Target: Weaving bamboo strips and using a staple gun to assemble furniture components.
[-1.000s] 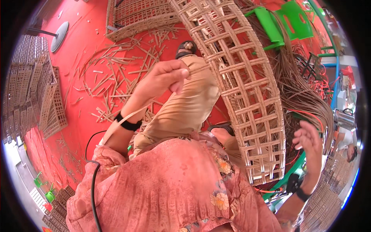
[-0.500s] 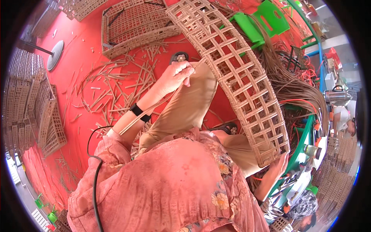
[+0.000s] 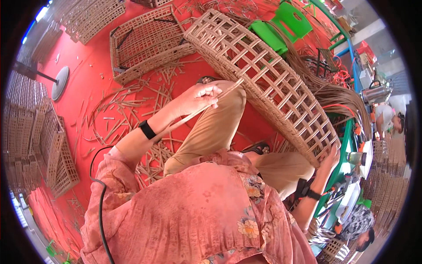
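Head view: left grip (image 3: 196, 99) pinches a slender tan strip (image 3: 231, 89); right grip (image 3: 329, 159) clasps a long openwork basket (image 3: 264, 102).

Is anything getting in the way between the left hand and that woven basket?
Nothing visible blocks it. The left hand holds a thin strip that runs to the edge of the woven basket; the trousered knee appears to lie beneath.
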Tool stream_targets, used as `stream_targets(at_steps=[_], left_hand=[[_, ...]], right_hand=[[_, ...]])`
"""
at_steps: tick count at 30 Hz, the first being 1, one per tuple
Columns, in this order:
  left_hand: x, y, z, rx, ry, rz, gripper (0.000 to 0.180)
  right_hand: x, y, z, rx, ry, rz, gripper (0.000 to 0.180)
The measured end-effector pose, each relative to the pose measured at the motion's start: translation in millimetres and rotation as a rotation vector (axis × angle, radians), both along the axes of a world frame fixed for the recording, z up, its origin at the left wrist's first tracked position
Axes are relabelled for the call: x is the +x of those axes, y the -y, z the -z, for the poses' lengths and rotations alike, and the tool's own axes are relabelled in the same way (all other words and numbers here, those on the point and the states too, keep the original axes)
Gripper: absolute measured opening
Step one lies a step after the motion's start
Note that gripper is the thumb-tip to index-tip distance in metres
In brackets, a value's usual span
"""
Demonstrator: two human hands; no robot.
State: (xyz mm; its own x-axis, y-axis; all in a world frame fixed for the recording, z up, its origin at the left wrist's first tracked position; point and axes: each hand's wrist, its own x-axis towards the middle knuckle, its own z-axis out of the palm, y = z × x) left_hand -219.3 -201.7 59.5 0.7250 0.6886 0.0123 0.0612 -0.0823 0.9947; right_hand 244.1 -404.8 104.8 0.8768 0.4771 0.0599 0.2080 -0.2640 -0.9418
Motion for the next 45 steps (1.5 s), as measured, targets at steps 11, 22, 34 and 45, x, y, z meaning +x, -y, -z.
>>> stream_targets(at_steps=[11, 22, 34, 45], left_hand=[[74.1, -15.6, -37.0, 0.076, -0.093, -0.05, 0.041], [149.2, -32.8, -47.7, -0.416, 0.143, -0.36, 0.027], [153.8, -26.4, -40.6, -0.349, 0.407, -0.243, 0.026], [150.0, 14.1, -64.4, -0.315, 0.398, -0.199, 0.029]], right_hand=[[54.9, -37.9, -16.0, -0.034, 0.013, -0.048, 0.037], [98.7, -64.7, -9.1, -0.016, 0.059, -0.075, 0.045], [135.7, -81.3, -14.5, -0.076, -0.095, -0.197, 0.045], [136.6, -41.9, -24.3, -0.103, 0.002, -0.13, 0.043]])
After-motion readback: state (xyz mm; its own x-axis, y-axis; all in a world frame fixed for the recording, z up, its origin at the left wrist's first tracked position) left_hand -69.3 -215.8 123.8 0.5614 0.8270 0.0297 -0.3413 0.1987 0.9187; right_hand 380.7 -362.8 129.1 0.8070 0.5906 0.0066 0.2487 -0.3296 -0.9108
